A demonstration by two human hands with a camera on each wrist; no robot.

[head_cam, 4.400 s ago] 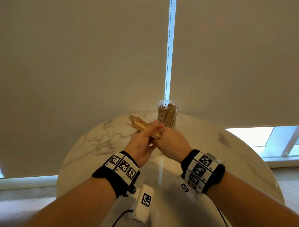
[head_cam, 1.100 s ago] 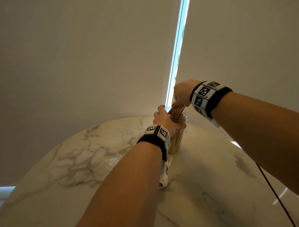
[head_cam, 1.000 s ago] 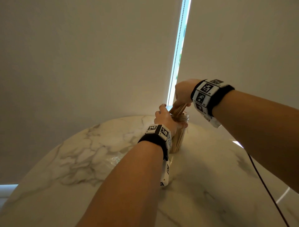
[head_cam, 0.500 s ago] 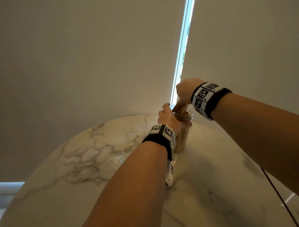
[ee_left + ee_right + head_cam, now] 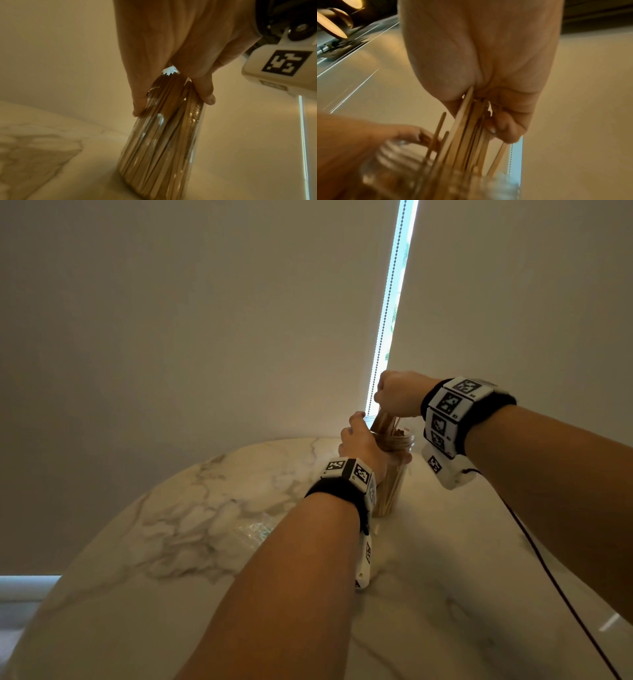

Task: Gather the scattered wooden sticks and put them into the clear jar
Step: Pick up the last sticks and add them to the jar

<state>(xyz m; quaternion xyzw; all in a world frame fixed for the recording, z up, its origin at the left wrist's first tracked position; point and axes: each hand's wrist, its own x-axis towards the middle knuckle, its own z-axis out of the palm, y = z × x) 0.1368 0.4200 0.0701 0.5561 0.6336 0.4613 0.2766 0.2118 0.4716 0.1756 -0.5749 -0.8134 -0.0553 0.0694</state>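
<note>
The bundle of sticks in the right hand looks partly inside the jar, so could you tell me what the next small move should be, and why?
Probably ease the right hand straight down, then loosen its grip so the sticks slide in. Their lower ends are already inside the jar mouth, the tops still stand above the rim, and the left hand steadies the jar on the table.

The clear jar (image 5: 394,474) stands upright near the far edge of the marble table (image 5: 205,508), densely packed with vertical wooden sticks (image 5: 164,135). A further bundle of sticks (image 5: 471,128) enters the jar mouth at a slight tilt, upper ends protruding above the rim.
</note>
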